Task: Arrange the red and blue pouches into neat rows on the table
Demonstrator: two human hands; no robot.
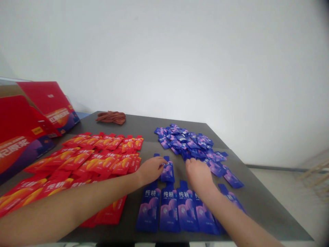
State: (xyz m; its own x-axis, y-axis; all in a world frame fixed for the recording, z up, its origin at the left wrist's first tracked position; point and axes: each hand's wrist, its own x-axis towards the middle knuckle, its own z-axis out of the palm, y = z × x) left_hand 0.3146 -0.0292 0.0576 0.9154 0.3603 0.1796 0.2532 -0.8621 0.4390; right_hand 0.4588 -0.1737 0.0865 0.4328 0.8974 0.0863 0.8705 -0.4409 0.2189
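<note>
Pale wall fills the background behind a dark grey worktop, and a pale floor is seen beyond the right edge. Two red cardboard boxes are stood open at the far left, beside the worktop, and a crumpled brown cloth is laid near the far edge.

Red sachets are spread in overlapping rows across the left half of the worktop, and the person's left forearm is stretched over their nearer part. A loose heap of blue sachets is piled on the right half, towards the far edge. Below it, a row of blue sachets is laid side by side along the near edge, upright in the view and slightly overlapping, with a few more scattered to the right.

The hands are held apart, with a narrow gap between them, above the row. The left hand is placed with its fingertips at a single blue sachet, just above the row, but whether that sachet is gripped cannot be told. The right hand is bent downward just below the heap, with its fingers curled, and nothing can be seen held in it.
</note>
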